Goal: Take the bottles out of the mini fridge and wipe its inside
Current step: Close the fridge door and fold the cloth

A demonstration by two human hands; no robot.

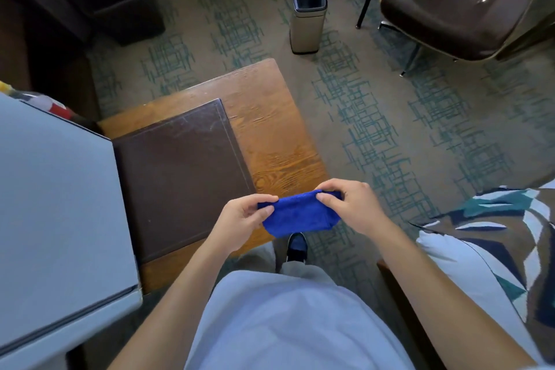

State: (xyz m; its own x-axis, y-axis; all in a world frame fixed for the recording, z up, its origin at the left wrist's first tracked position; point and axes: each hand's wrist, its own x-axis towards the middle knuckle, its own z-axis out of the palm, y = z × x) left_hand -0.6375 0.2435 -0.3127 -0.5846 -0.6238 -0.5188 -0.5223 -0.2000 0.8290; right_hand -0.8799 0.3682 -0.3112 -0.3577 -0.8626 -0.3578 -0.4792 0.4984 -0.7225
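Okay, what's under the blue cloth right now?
Directly below the blue cloth, held by the left hand and right hand, are the wooden table edge, a shoe and carpet. The cloth hides whatever lies right beneath it.

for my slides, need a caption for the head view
Both hands, left and right, hold a folded blue cloth over a wooden table.

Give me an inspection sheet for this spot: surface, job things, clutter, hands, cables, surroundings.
Surface: wooden table with a brown mat on it.
Job's things: blue cloth held up; white box, possibly the mini fridge, at left, seen from above; no bottles seen.
Clutter: nothing seen on the table besides the mat.
Grips: left hand and right hand each pinch an end of the cloth.
Cables: nothing seen.
Surroundings: patterned carpet, small bin, brown chair, patterned pillow.
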